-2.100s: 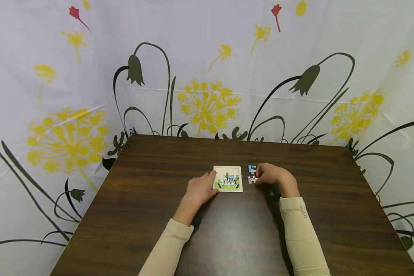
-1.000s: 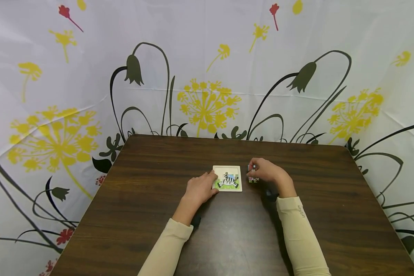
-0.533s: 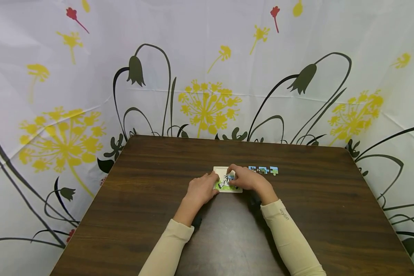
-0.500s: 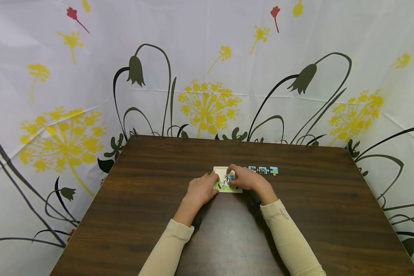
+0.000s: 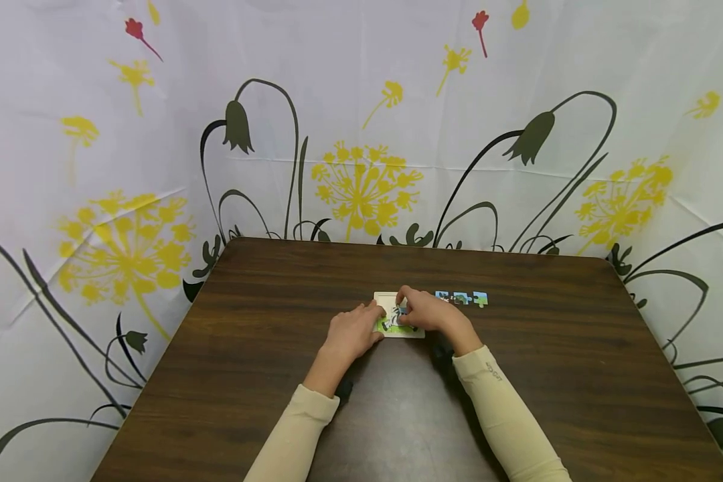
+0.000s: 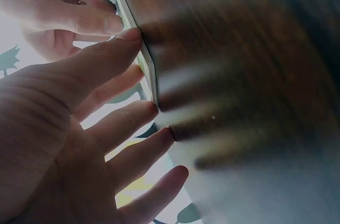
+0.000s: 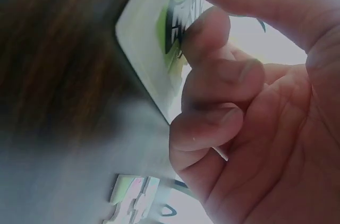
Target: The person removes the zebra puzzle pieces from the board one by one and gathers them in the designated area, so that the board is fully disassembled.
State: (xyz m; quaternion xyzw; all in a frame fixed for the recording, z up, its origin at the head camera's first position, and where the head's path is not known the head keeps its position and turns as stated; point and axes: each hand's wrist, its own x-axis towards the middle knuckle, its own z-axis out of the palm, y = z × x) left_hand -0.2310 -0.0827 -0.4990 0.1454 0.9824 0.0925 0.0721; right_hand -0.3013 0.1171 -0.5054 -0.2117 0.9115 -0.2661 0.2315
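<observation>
A small square puzzle board with a pale rim shows a partly assembled zebra picture. My left hand rests on its left side, thumb and index fingertip on the board; its other fingers lie fairly straight against the table in the left wrist view. Above the picture my right hand pinches what seems to be a jigsaw piece, largely hidden by thumb and index finger. In the right wrist view its remaining fingers are curled. Loose jigsaw pieces lie in a row beyond the right hand.
The dark wooden table extends on all sides of the board. A white cloth with printed flowers hangs behind its far edge. More loose jigsaw pieces, with green and pink, lie near the board in the right wrist view.
The right hand has moved left from the loose pieces onto the board, uncovering a row of them, and has stayed there for the last half second. The left hand keeps its place.
</observation>
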